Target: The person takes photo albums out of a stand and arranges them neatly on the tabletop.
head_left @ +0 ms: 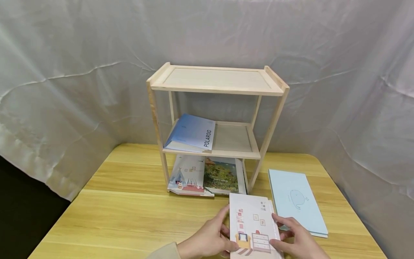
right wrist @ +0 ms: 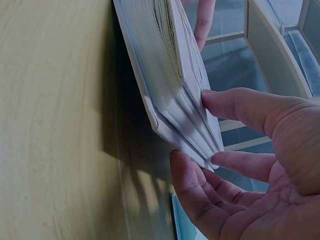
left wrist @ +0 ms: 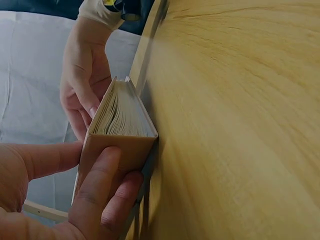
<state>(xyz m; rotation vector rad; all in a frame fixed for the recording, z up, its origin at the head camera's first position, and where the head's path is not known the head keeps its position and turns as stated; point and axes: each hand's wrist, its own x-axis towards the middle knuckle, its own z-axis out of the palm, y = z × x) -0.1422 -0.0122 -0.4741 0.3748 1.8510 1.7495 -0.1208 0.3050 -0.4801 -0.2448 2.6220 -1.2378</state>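
Observation:
Both hands hold a thick white photo album (head_left: 250,219) with drawings of furniture on its cover, at the table's near side. My left hand (head_left: 208,235) grips its spine side, thumb on the cover; in the left wrist view, fingers lie against the spine (left wrist: 132,152). My right hand (head_left: 297,237) pinches the opposite edge, with the thumb on the cover and fingers around the lower corner in the right wrist view. Many pages (right wrist: 150,60) show between the covers, which stand slightly apart. The album appears slightly tilted above the wooden table (head_left: 123,216).
A pale wooden shelf rack (head_left: 216,79) stands at the back. Its middle shelf bears a blue POLAROID album (head_left: 194,129). At the bottom lie a white illustrated album (head_left: 189,169) and one with a tree picture (head_left: 223,174). A light-blue whale-print album (head_left: 297,198) lies at right.

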